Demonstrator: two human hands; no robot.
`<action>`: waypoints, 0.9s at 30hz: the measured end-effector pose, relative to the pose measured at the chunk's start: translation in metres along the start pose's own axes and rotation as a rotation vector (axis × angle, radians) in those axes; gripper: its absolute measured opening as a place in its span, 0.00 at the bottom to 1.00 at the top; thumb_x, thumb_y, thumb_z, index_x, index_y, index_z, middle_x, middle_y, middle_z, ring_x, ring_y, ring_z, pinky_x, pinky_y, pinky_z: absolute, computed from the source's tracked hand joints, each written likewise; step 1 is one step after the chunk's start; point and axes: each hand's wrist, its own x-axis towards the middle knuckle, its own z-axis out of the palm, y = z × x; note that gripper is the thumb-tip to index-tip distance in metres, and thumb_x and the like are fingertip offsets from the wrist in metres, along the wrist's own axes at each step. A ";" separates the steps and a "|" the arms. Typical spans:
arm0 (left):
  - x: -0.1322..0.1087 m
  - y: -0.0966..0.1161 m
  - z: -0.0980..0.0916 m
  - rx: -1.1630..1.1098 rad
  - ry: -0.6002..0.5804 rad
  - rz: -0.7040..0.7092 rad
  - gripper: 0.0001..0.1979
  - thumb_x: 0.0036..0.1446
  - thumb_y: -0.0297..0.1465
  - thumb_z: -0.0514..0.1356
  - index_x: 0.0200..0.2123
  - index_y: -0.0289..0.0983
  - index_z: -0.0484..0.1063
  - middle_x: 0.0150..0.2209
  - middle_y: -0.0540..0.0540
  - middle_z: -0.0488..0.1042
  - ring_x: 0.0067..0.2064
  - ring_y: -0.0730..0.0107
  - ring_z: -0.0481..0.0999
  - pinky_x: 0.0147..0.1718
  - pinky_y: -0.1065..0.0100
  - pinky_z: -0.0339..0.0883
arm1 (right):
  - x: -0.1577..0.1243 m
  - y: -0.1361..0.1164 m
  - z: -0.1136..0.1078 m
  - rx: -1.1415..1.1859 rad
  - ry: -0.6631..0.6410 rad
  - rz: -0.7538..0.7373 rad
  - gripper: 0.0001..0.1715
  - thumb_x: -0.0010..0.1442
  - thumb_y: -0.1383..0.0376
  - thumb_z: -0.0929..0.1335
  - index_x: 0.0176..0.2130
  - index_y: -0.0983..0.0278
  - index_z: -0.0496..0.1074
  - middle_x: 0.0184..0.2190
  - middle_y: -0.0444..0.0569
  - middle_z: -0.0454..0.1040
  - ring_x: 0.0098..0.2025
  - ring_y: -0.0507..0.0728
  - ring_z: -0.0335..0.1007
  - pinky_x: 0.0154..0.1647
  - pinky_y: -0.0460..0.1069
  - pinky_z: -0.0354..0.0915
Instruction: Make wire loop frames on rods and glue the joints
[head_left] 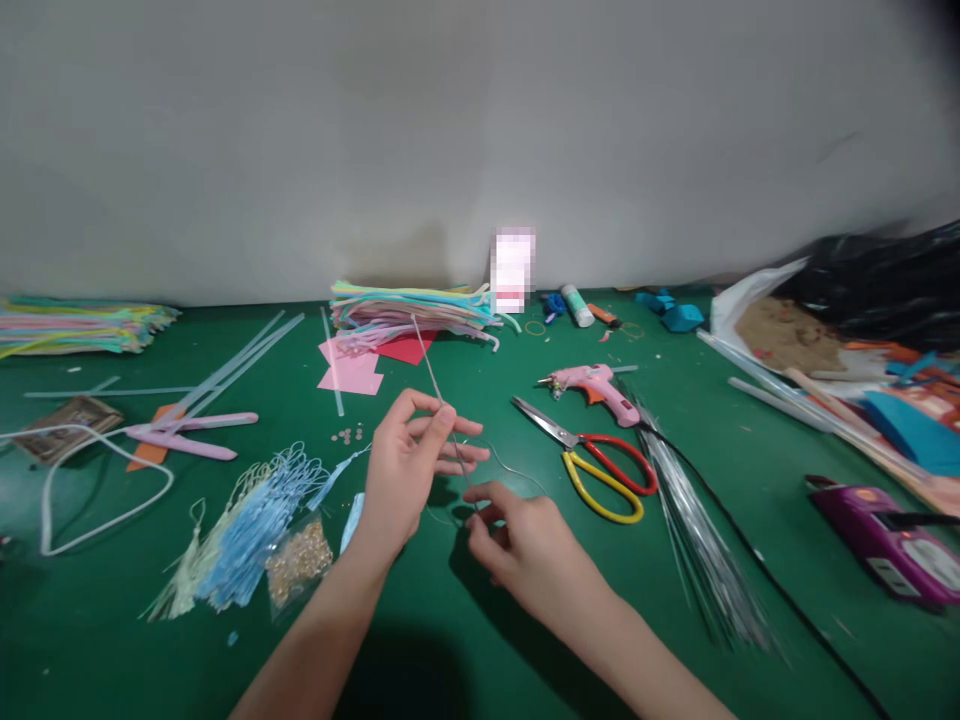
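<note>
Between the thumb and index finger of my left hand (412, 450) is a thin grey wire (429, 365), slanting up and away to a pale tip; the other fingers stretch out to the right. Lower down, my right hand (517, 525) pinches the wire near its bottom end. A fine loose strand (517, 470) curves over the table behind my right hand. Under my left wrist lies a light blue tassel (352, 520), partly covered. Scissors (600, 460) with one red and one yellow handle lie open to the right of my hands.
Blue tassels (251, 545) and a bag of gold beads (298, 562) lie left. A pink glue gun (592, 385), its black cord and silver wires (705, 540) lie right. Pipe cleaners (412, 310) are at the back by the wall. A purple device (885, 540) sits far right.
</note>
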 end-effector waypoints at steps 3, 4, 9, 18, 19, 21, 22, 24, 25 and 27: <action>-0.001 0.001 0.002 0.032 -0.028 -0.019 0.11 0.58 0.38 0.61 0.32 0.40 0.62 0.31 0.48 0.80 0.27 0.64 0.82 0.23 0.71 0.74 | 0.000 0.000 0.000 0.079 -0.040 0.003 0.09 0.59 0.68 0.64 0.39 0.62 0.72 0.19 0.44 0.71 0.14 0.50 0.61 0.18 0.46 0.53; -0.001 0.001 0.002 0.042 -0.035 -0.023 0.11 0.58 0.38 0.61 0.32 0.40 0.62 0.31 0.47 0.80 0.27 0.64 0.82 0.23 0.71 0.74 | 0.000 0.000 0.000 0.106 -0.045 0.004 0.08 0.59 0.68 0.64 0.38 0.62 0.72 0.19 0.43 0.70 0.14 0.49 0.60 0.17 0.45 0.52; -0.002 0.003 0.003 0.076 -0.037 -0.028 0.11 0.58 0.38 0.61 0.31 0.40 0.63 0.31 0.46 0.81 0.28 0.63 0.82 0.23 0.71 0.74 | -0.001 0.002 0.001 0.189 -0.127 0.073 0.07 0.61 0.65 0.64 0.40 0.62 0.70 0.25 0.47 0.72 0.17 0.49 0.64 0.12 0.43 0.54; 0.002 -0.002 -0.006 -0.018 -0.045 -0.090 0.12 0.58 0.39 0.62 0.33 0.39 0.63 0.32 0.47 0.81 0.26 0.66 0.81 0.23 0.71 0.74 | -0.001 0.015 -0.009 0.593 -0.425 0.272 0.19 0.56 0.54 0.70 0.39 0.67 0.74 0.35 0.53 0.79 0.40 0.56 0.77 0.26 0.43 0.72; 0.003 -0.003 -0.006 -0.034 -0.047 -0.098 0.12 0.58 0.38 0.62 0.33 0.39 0.63 0.32 0.47 0.81 0.26 0.67 0.81 0.23 0.71 0.75 | -0.001 0.016 -0.010 0.592 -0.424 0.276 0.19 0.55 0.53 0.71 0.38 0.68 0.74 0.34 0.53 0.79 0.39 0.55 0.77 0.26 0.43 0.71; 0.003 -0.003 -0.007 -0.060 -0.047 -0.111 0.12 0.58 0.38 0.62 0.33 0.39 0.63 0.32 0.47 0.80 0.26 0.67 0.81 0.23 0.72 0.75 | -0.002 0.017 -0.012 0.591 -0.426 0.283 0.20 0.53 0.53 0.72 0.37 0.68 0.75 0.31 0.52 0.79 0.35 0.54 0.77 0.26 0.44 0.71; 0.004 -0.003 -0.008 -0.075 -0.044 -0.118 0.12 0.58 0.38 0.62 0.33 0.39 0.63 0.32 0.48 0.80 0.26 0.68 0.81 0.23 0.72 0.74 | -0.002 0.018 -0.012 0.589 -0.434 0.288 0.21 0.52 0.53 0.73 0.36 0.68 0.75 0.29 0.51 0.79 0.32 0.54 0.77 0.26 0.44 0.70; 0.004 -0.003 -0.008 -0.107 -0.034 -0.133 0.12 0.57 0.37 0.63 0.33 0.38 0.63 0.32 0.48 0.80 0.26 0.68 0.81 0.22 0.73 0.74 | -0.003 0.018 -0.013 0.601 -0.456 0.291 0.21 0.49 0.53 0.75 0.35 0.68 0.76 0.27 0.49 0.79 0.29 0.52 0.76 0.27 0.45 0.70; 0.005 -0.003 -0.009 -0.125 -0.028 -0.142 0.12 0.57 0.37 0.64 0.33 0.38 0.63 0.32 0.49 0.80 0.26 0.68 0.81 0.23 0.73 0.74 | -0.004 0.018 -0.014 0.625 -0.473 0.279 0.22 0.49 0.53 0.74 0.36 0.68 0.76 0.27 0.50 0.79 0.29 0.52 0.76 0.28 0.45 0.70; 0.006 -0.003 -0.011 -0.168 -0.016 -0.167 0.12 0.55 0.36 0.65 0.33 0.38 0.63 0.32 0.50 0.79 0.26 0.69 0.81 0.23 0.72 0.75 | -0.007 0.019 -0.016 0.719 -0.510 0.236 0.23 0.54 0.51 0.72 0.38 0.69 0.77 0.29 0.52 0.80 0.30 0.53 0.77 0.29 0.45 0.70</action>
